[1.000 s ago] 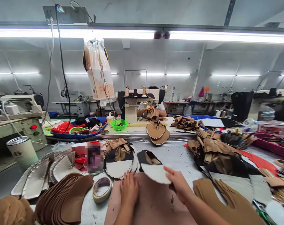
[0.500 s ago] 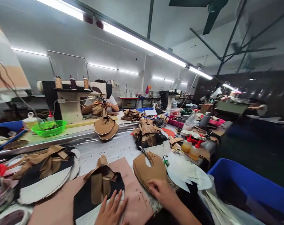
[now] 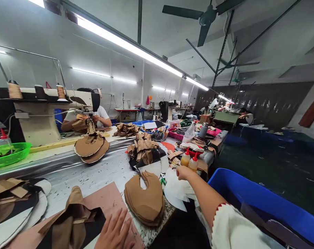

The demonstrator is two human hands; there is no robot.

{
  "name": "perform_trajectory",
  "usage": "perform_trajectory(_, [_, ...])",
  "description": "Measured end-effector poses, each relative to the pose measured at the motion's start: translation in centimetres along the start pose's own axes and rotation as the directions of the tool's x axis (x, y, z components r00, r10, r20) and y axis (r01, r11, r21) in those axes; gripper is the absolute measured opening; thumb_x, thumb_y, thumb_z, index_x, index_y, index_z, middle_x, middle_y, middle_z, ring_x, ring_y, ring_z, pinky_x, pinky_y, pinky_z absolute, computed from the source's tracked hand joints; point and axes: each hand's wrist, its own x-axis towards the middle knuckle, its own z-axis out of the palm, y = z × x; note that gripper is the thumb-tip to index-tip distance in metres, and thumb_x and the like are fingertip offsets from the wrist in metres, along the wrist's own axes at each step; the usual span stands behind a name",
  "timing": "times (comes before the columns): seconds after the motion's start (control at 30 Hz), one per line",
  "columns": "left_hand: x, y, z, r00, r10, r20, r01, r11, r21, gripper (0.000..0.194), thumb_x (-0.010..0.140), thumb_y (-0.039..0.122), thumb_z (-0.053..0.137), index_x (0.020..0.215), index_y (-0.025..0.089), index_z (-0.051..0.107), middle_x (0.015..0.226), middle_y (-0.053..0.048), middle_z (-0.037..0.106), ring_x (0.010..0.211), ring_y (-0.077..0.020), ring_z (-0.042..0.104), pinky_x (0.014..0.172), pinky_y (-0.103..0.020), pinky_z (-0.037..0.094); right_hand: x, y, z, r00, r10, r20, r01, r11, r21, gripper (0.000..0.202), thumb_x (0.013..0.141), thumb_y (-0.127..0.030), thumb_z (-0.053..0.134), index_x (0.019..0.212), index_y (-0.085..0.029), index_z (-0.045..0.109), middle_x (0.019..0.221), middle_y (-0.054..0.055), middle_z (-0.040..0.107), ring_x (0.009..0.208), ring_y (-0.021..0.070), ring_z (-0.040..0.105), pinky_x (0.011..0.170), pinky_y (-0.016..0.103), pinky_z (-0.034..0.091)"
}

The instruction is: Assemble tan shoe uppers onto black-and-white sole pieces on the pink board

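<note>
My left hand point(image 3: 114, 230) lies flat with its fingers apart, over the edge of a black, brown and white sewn piece point(image 3: 68, 228) and the pink board point(image 3: 105, 193) under it. My right hand point(image 3: 183, 173) reaches forward with curled fingers above a pile of thin white cut pieces point(image 3: 175, 190). Whatever its fingertips may hold is hidden. Just beyond it stand two bottles of yellowish liquid with red tips point(image 3: 185, 158). Between my hands rests a stack of brown cut pieces point(image 3: 144, 204) with a notch in the far edge. Green-handled snips point(image 3: 162, 180) lie beside that stack.
A blue bin point(image 3: 224, 183) stands at the right. Stacked black and white pieces point(image 3: 14, 218) lie at the left, more brown strips point(image 3: 144, 147) farther back. Across the table, a person in white point(image 3: 102, 116) works at a sewing machine point(image 3: 37, 117). A green basket point(image 3: 17, 154) sits nearby.
My view has swung right. My right hand has left the brown stack and moved forward and right to the white pieces. My left hand remains flat at the sewn piece.
</note>
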Motion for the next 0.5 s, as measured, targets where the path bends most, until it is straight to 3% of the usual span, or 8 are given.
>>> perform_trajectory(0.07, [3.0, 2.5, -0.4, 0.99, 0.139, 0.019, -0.138, 0.99, -0.039, 0.049, 0.08, 0.046, 0.055, 0.124, 0.025, 0.054, 0.139, -0.009, 0.037, 0.127, -0.0318, 0.036, 0.102, -0.046, 0.033, -0.1, 0.3, 0.0, 0.994, -0.099, 0.053, 0.102, 0.994, -0.049, 0.028, 0.058, -0.013, 0.077, 0.083, -0.015, 0.064, 0.096, 0.006, 0.063, 0.094, 0.0241, 0.058, 0.083, 0.038, 0.045])
perform_trajectory(0.17, [6.8, 6.4, -0.1, 0.94, 0.296, 0.169, -0.279, 0.953, -0.121, 0.057, 0.075, 0.042, 0.063, 0.126, 0.021, 0.052, 0.141, -0.011, 0.035, 0.129, -0.0311, 0.033, 0.105, -0.044, 0.029, -1.6, 1.1, 2.4, 0.956, -0.277, 0.1, 0.289, 0.947, -0.139, 0.059, 0.042, -0.014, 0.082, 0.097, -0.019, 0.062, 0.109, 0.007, 0.058, 0.099, 0.029, 0.056, 0.083, 0.038, 0.044])
perform_trajectory(0.23, [9.1, 8.6, 0.7, 0.907, 0.349, 0.235, -0.314, 0.933, -0.176, 0.06, 0.076, 0.046, 0.061, 0.128, 0.018, 0.049, 0.14, -0.013, 0.036, 0.129, -0.0311, 0.032, 0.106, -0.044, 0.026, -2.5, 1.9, 4.6, 0.915, -0.396, 0.075, 0.403, 0.884, -0.238, 0.07, 0.044, -0.021, 0.081, 0.109, -0.019, 0.057, 0.117, 0.011, 0.054, 0.1, 0.0307, 0.055, 0.08, 0.038, 0.046])
perform_trajectory(0.3, [11.2, 10.4, 1.8, 0.894, 0.371, 0.253, -0.323, 0.922, -0.213, 0.064, 0.079, 0.052, 0.056, 0.13, 0.014, 0.046, 0.139, -0.017, 0.037, 0.129, -0.032, 0.032, 0.107, -0.046, 0.025, -2.9, 2.5, 6.5, 0.894, -0.448, 0.025, 0.433, 0.846, -0.31, 0.065, 0.051, -0.023, 0.077, 0.112, -0.015, 0.055, 0.118, 0.015, 0.053, 0.099, 0.0311, 0.056, 0.077, 0.039, 0.048])
perform_trajectory(0.5, [16.1, 13.0, 5.1, 0.91, 0.302, 0.284, -0.262, 0.95, -0.172, 0.071, 0.079, 0.05, 0.057, 0.131, 0.004, 0.042, 0.135, -0.026, 0.041, 0.125, -0.0368, 0.038, 0.103, -0.051, 0.027, -2.6, 1.8, 9.0, 0.902, -0.415, -0.117, 0.362, 0.876, -0.319, 0.043, 0.06, -0.018, 0.065, 0.102, -0.012, 0.059, 0.105, 0.018, 0.058, 0.087, 0.0316, 0.061, 0.071, 0.041, 0.049])
